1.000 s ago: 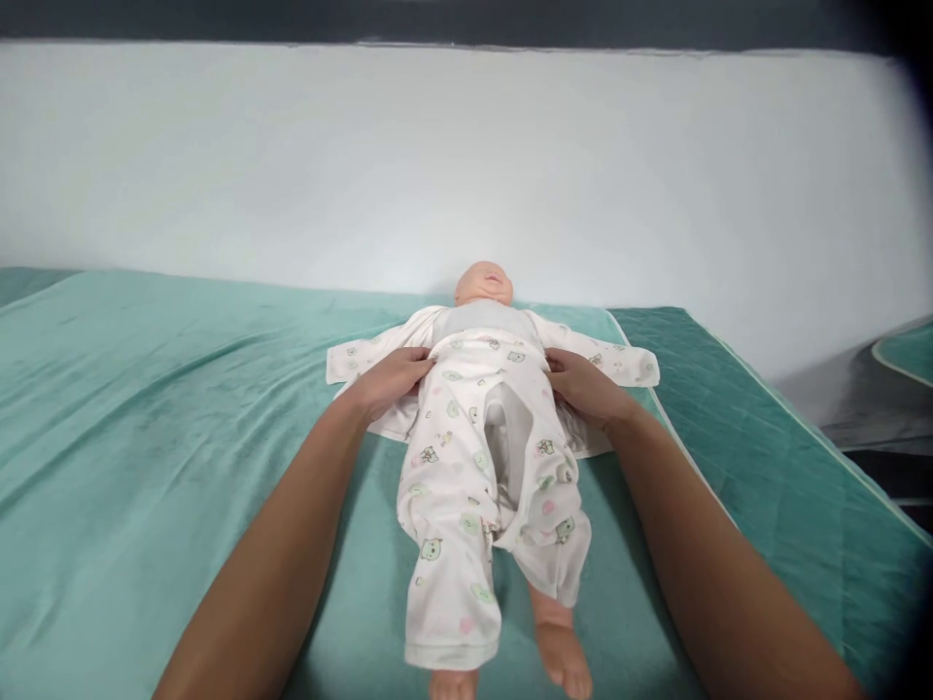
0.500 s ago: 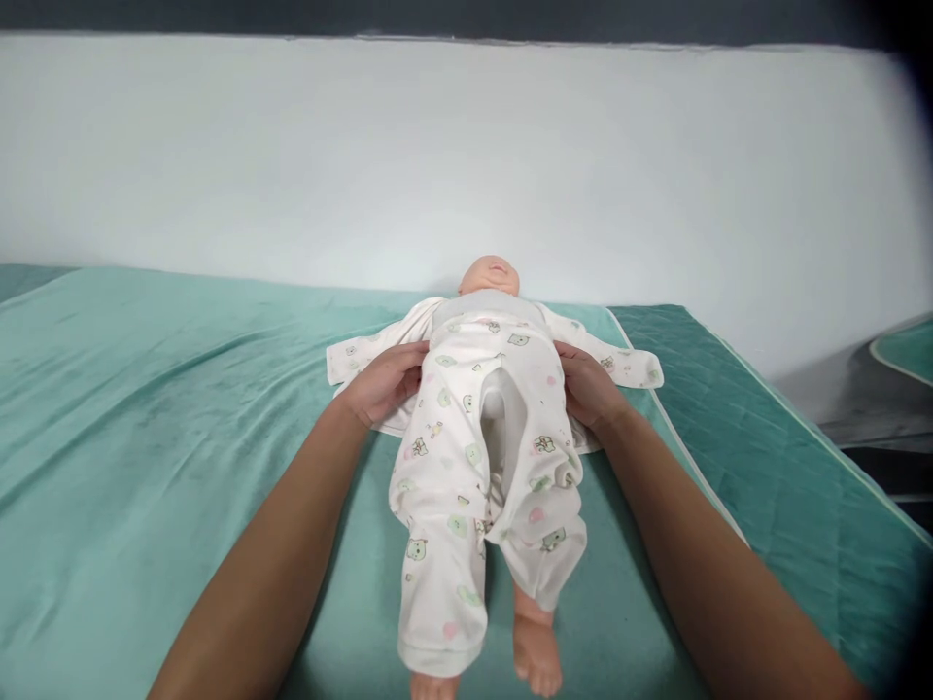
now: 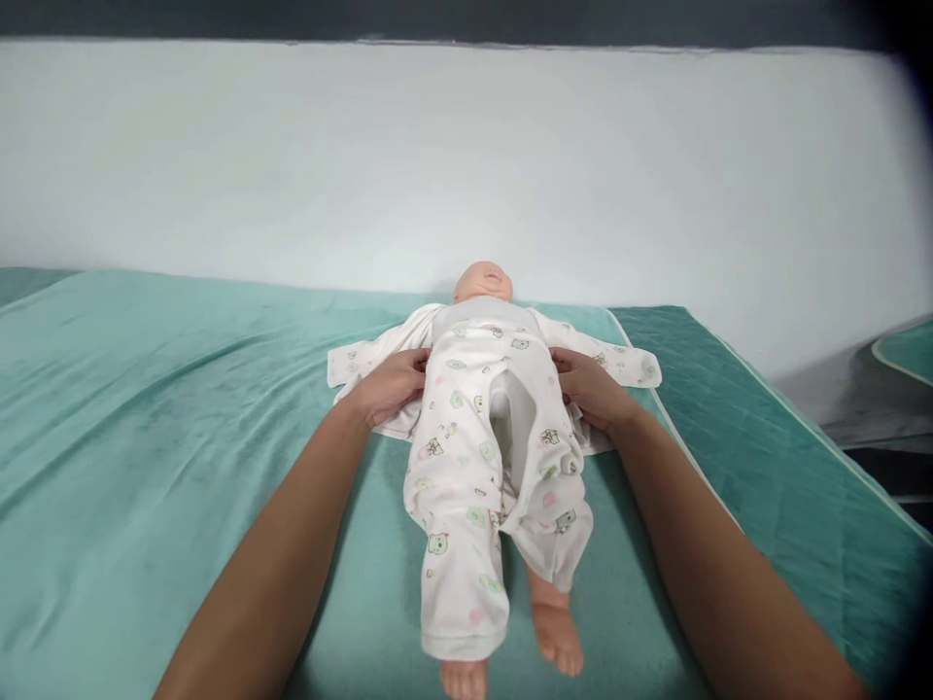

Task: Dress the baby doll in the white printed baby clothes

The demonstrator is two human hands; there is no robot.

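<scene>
A baby doll lies on its back, its head at the far end and its bare feet towards me. It wears white split-crotch baby pants printed with small green and pink animals. Under the doll a matching white top is spread with both sleeves out sideways; whether arms fill them I cannot tell. My left hand closes on the left side of the pants near the waist. On the opposite side my right hand grips the pants' edge; some fingertips of both hands are hidden.
A light green sheet with wrinkles on the left covers the surface. Along the right lies a darker green quilted cover with a pale edge. A white wall rises directly behind the doll's head.
The doll's legs and lower body have shifted to the right, while its head has moved slightly left. Both hands stay at the sides of the pants.
</scene>
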